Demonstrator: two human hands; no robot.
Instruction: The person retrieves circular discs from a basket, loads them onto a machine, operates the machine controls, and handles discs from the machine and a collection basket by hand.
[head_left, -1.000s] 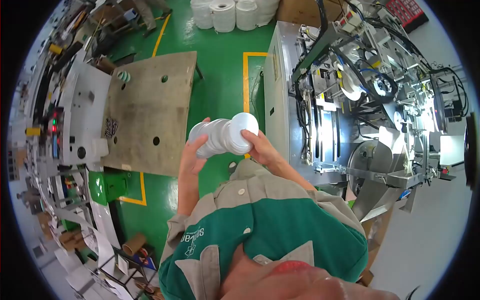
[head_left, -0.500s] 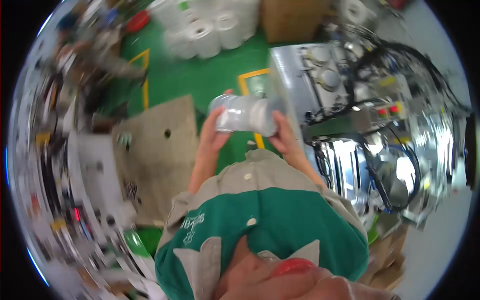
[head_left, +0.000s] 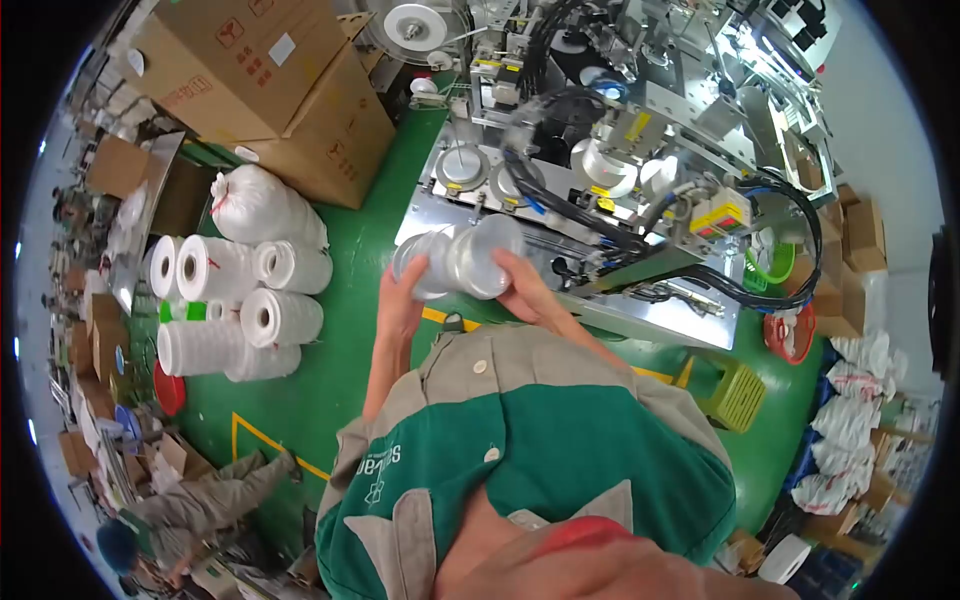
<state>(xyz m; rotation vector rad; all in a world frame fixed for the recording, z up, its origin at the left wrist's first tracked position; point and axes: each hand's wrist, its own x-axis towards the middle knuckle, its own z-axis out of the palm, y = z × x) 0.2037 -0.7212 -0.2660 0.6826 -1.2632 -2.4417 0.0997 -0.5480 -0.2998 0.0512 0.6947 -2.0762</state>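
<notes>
Between my two hands is a stack of clear, round plastic pieces [head_left: 462, 262], like lids or shallow cups; their exact kind is hard to make out. My left hand [head_left: 402, 298] grips its left end, with the fingers partly hidden behind the plastic. At the other end, my right hand [head_left: 524, 286] is closed round the wider clear rim. The stack lies nearly sideways in front of my chest, just short of the machine's metal table [head_left: 425, 205] in this view. Round metal fixtures [head_left: 461, 165] sit on that table beyond the stack.
The machine [head_left: 640, 150], with black cable bundles, stands ahead and to the right. White film rolls [head_left: 215, 268] and large cardboard boxes [head_left: 260, 90] are at the left. A green stool [head_left: 735, 392] and red basket [head_left: 790, 333] stand at right. Another person [head_left: 190, 510] is at lower left.
My body has turned right, so the machine now lies ahead and the rolls at left. Both hands still hold the plastic stack, which has shifted slightly left in view.
</notes>
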